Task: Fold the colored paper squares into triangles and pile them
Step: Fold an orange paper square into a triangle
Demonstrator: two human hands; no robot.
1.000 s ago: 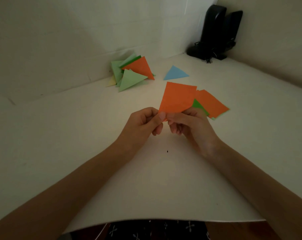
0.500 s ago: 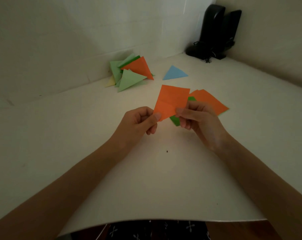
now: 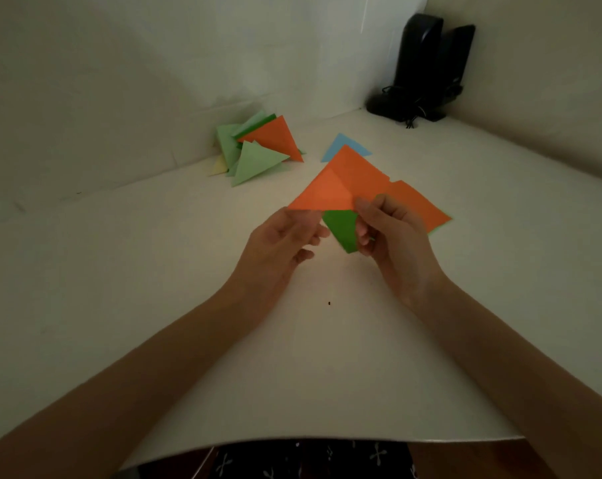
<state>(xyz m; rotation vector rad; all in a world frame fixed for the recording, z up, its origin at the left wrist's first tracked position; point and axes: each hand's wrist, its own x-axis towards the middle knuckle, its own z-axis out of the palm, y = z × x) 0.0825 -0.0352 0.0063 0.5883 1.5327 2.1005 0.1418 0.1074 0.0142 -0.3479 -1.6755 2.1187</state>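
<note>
Down at the near edge, a strip of dark patterned fabric [image 3: 309, 458] showed under the white table [image 3: 154, 278], and both bare forearms reached forward over it. Ahead of them was the action: the left hand [image 3: 282, 240] and right hand [image 3: 392, 233] held an orange paper square [image 3: 341, 181] up off the surface between them, and it was mid-fold! The left hand pinched the near left corner, fingers curled, as best the view showed. The right hand gripped the near right edge, thumb on top and fingers tucked under. One flap was turned over the middle, a soft ridge running across the sheet. Holding it in the air like that, I'd say, let the two hands bring opposite corners together before pressing a crease. The triangle was not yet made.

Just beneath, a green square [image 3: 341, 229] poked out between the hands; whether the right fingers touched it, I couldn't tell. It seemed to belong to the stack of unfolded squares [image 3: 417, 205] lying behind the right hand, orange sheet on top, kept close for quick picking. Farther back, a lone blue triangle [image 3: 332, 150] lay flat, partly hidden by the raised sheet. Left of it, against the wall, sat the pile of folded triangles [image 3: 261, 150], light green and orange on top, parked well clear of the working spot. Far right corner: two black speakers [image 3: 427, 63], out of play.
</note>
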